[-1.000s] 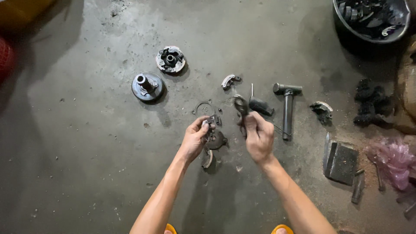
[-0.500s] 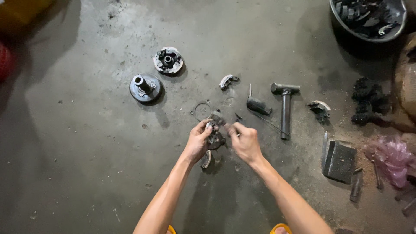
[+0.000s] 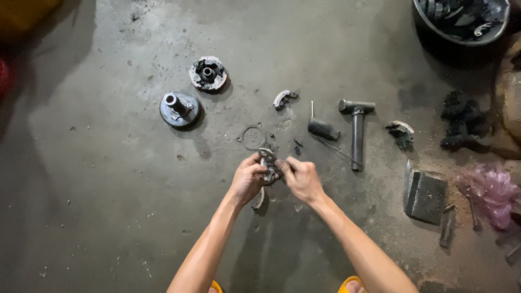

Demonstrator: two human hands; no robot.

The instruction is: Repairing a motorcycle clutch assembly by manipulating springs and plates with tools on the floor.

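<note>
Both my hands meet over the concrete floor at centre. My left hand (image 3: pixel 247 180) grips a small greasy metal clutch part (image 3: pixel 268 167) with a curved shoe hanging below it. My right hand (image 3: pixel 302 179) pinches the same part from the right side. Just beyond the hands lies a thin wire ring (image 3: pixel 252 138). A curved clutch shoe (image 3: pixel 282 98) rests farther back.
A round clutch assembly (image 3: pixel 207 73) and a hub with a shaft (image 3: pixel 178 107) lie at the back left. A screwdriver (image 3: pixel 322 127) and a hammer (image 3: pixel 356 130) lie right of centre. A metal block (image 3: pixel 427 196), pink plastic (image 3: pixel 491 187) and a black tub of parts (image 3: pixel 460 19) stand at the right.
My right hand has left the dark tool on the floor and moved left to join my left hand on the metal part. The left hand stayed in place.
</note>
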